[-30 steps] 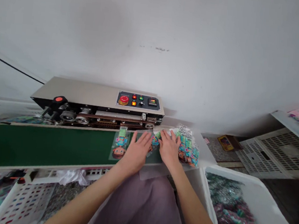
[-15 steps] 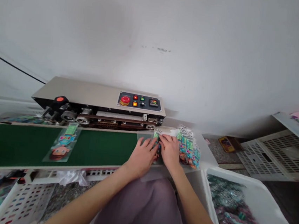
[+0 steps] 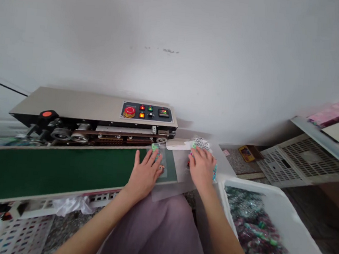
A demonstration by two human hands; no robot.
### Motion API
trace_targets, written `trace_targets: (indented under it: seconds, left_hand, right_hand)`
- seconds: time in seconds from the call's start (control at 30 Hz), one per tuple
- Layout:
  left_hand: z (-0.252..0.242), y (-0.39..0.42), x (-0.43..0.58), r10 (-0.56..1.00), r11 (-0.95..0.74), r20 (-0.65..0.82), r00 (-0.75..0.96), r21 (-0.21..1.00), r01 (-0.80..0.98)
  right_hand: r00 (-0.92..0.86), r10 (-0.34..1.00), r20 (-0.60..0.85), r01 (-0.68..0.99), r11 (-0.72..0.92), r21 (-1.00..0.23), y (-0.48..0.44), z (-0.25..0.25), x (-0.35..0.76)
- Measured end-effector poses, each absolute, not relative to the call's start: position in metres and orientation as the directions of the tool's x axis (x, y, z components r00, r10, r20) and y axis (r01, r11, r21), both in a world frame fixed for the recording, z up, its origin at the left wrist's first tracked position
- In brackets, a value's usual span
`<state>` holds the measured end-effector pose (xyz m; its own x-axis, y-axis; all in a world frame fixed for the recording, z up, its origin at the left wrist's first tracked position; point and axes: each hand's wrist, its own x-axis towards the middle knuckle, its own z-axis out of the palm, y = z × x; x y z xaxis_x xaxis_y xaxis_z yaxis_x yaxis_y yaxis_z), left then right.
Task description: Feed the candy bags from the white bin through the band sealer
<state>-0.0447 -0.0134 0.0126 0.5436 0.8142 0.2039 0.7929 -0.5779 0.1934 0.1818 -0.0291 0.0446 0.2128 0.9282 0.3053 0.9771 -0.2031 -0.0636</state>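
Moved rightward since the earlier frame, our right hand [image 3: 202,168] curls over the packet pile [image 3: 202,144], whether gripping we cannot tell; our left hand [image 3: 144,174] lies flat, fingers spread, on a single packet [image 3: 161,167], nearer to it, long axis crossing the green belt [image 3: 72,173], right edge uncovered; bare belt stretches leftward of this hand, the beige machine [image 3: 90,107] beyond

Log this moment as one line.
left hand: spread on printed packet | packet: on green belt | right hand: over packet stack | control panel: lit
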Motion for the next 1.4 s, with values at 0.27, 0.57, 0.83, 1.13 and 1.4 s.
trace_targets:
  seconds: [0.27, 0.57, 0.83, 1.13, 1.4]
  left_hand:
    - [0.039, -0.012, -0.005, 0.732, -0.68, 0.142, 0.667, 0.218, 0.7]
    - [0.034, 0.007, 0.089, 0.589, -0.807, 0.187, 0.786, 0.182, 0.562]
    - [0.017, -0.015, 0.051, 0.714, -0.698, 0.182, 0.676, 0.114, 0.707]
    - [0.025, -0.007, 0.087, 0.673, -0.734, 0.207, 0.711, 0.068, 0.675]
    - [-0.005, -0.009, 0.067, 0.718, -0.689, 0.234, 0.656, 0.105, 0.717]
  right_hand:
    - [0.368, 0.917, 0.152, 0.928, -0.373, 0.01, -0.045, 0.027, 0.232]
    - [0.186, 0.974, 0.128, 0.982, -0.189, 0.011, -0.056, 0.028, 0.257]
    - [0.099, 0.977, 0.191, 0.995, -0.095, -0.03, -0.065, 0.028, 0.211]
    - [0.389, 0.917, -0.091, 0.902, -0.399, -0.163, -0.038, 0.04, 0.252]
    - [0.313, 0.947, -0.065, 0.949, -0.315, -0.012, -0.048, 0.032, 0.241]
